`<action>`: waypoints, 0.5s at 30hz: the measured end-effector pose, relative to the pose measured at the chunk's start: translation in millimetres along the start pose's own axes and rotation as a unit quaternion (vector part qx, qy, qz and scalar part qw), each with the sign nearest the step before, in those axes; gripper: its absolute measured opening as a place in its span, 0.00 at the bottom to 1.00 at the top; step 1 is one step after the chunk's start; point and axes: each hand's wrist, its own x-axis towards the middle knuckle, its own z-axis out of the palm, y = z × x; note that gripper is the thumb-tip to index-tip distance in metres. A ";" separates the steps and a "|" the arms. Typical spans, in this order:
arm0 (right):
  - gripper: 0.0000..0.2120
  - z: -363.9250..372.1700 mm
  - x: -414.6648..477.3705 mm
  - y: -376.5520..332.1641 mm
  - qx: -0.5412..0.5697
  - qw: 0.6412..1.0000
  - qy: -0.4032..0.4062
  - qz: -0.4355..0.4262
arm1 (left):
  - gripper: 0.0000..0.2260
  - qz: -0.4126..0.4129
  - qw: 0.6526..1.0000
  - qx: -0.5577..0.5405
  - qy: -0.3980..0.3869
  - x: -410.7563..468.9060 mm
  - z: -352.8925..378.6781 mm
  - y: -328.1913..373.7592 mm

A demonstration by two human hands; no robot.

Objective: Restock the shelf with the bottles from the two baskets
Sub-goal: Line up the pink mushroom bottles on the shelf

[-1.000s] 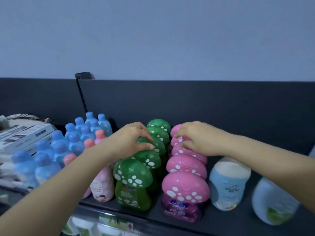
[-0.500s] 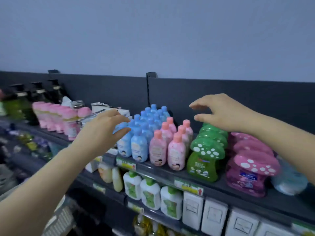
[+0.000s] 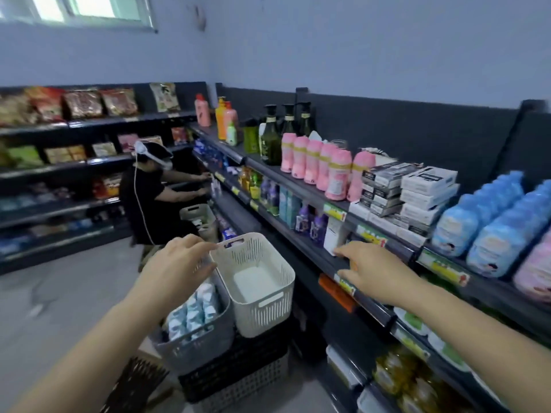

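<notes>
Far left, down the aisle, another person crouches at the lower shelves, nothing to do with our job. Now the left hand: fingers spread and loose, holding nothing, hovering right over the grey basket. And that basket is far from finished. White-and-blue bottles stand packed upright inside it, at least two rows showing. Just beside it, touching its rim, sits the white basket, and that one looks cleaned out, bare bottom on show. Both baskets ride on a black crate on the floor.

Moving right, the right hand is flat-fingered and holding nothing, reaching out at the price strip on a lower tier; whether it touches, I cannot tell. Above it the shelf already carries pink bottles and, at the far right, blue-capped bottles in tight rows.

My read: one basket done, one still full, so roughly halfway, with the next pick due from the grey basket.
</notes>
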 end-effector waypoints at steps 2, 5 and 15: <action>0.23 13.6 20.0 -18.4 -0.002 1.000 -0.007 -0.016 | 0.14 -0.021 1.000 0.006 -0.003 -10.5 4.5 -24.2; 0.21 32.5 50.0 -38.6 0.011 0.999 -0.017 -0.046 | 0.15 -0.050 0.998 0.005 -0.023 -21.2 18.4 -50.7; 0.21 108.5 184.0 -61.1 0.050 0.988 -0.094 -0.115 | 0.14 -0.169 0.977 -0.065 -0.114 -8.3 110.8 -124.6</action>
